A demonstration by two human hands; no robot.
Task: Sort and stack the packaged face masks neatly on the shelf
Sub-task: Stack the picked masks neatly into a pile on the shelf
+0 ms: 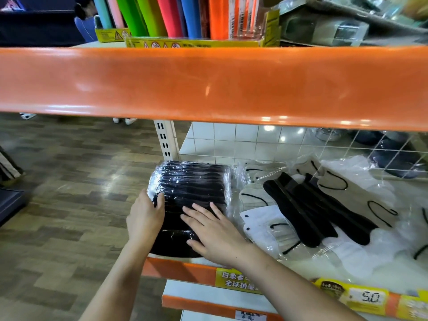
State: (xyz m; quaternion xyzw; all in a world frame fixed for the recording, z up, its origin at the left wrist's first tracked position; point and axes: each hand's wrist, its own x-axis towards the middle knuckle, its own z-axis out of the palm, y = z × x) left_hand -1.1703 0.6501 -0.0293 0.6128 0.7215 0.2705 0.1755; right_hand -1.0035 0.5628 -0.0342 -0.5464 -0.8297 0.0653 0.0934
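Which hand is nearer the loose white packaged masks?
Right. The right hand lies flat on the black mask stack beside the white packaged masks; the left hand holds the stack's far edge.

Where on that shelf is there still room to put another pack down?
Hardly any. The black mask stack fills the left end under both hands, left hand and right hand. Loose white and black packs cover the rest. Only a bare strip along the front edge, right of the wrist, shows.
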